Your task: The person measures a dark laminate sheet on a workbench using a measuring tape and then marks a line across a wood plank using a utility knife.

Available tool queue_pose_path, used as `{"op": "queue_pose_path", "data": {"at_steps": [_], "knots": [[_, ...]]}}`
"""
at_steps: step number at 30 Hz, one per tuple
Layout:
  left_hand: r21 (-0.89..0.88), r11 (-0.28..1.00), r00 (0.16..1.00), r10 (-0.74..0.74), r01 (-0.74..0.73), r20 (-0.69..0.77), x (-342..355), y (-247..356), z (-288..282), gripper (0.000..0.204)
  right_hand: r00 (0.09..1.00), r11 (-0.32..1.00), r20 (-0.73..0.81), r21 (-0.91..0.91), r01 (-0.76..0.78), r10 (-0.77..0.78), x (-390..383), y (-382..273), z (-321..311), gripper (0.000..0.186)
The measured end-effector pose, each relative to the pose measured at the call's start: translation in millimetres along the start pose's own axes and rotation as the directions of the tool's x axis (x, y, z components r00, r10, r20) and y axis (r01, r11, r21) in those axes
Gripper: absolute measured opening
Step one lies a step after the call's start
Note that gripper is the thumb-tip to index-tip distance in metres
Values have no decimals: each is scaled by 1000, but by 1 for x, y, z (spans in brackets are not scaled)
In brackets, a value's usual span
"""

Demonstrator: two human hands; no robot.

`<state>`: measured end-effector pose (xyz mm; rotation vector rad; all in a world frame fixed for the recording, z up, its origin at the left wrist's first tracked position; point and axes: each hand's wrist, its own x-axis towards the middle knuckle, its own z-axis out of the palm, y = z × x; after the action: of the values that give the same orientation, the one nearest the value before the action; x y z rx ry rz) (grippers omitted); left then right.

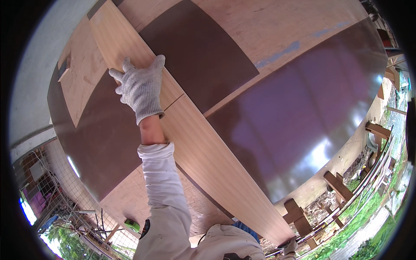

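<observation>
A long, pale wooden plank (208, 151) runs diagonally from the far left toward the near right, with a thin dark line crossing it near the middle. My left hand (141, 89), in a grey knit glove, lies on the plank beyond that line. Its fingers are spread, some reaching past the left edge. Down at the near end, my gloved right hand (291, 248) is closed at the plank's tip; the picture's lower rim cuts off part of it. A dark patch shows by its fingers, too small to make out. Beneath the plank lie glossy dark brown panels (303, 108).
The panels lie on a worn plywood surface (277, 26) with blue smears. A small wooden block (64, 69) stands at the far left. Near my left sleeve is a green tape measure (132, 225). Wire mesh (65, 173) stands left; brown timber pieces (338, 186) lie along the right.
</observation>
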<state>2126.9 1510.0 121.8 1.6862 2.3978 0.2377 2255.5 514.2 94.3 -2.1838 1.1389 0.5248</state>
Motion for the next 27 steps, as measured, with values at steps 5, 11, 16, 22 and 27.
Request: {"op": "queue_pose_path", "data": {"at_steps": [5,11,16,22,27], "knots": [[-23,1000,1000,13,-13,-1,-2,1,0,111,1000,1000,-3,-10,-2,2,-1,1,2,43],[9,1000,1000,27,-27,2,-1,2,1,109,1000,1000,-21,-5,7,-7,-5,5,-3,44],[19,1000,1000,16,-16,9,0,3,1,110,1000,1000,-27,-15,-9,8,-6,5,-3,45],[49,998,999,34,-33,-9,3,0,7,110,999,999,-8,-5,-35,35,-4,9,-9,49],[38,998,998,56,-56,-8,0,3,6,110,998,998,-11,-5,-57,57,-10,10,-8,49]]}}
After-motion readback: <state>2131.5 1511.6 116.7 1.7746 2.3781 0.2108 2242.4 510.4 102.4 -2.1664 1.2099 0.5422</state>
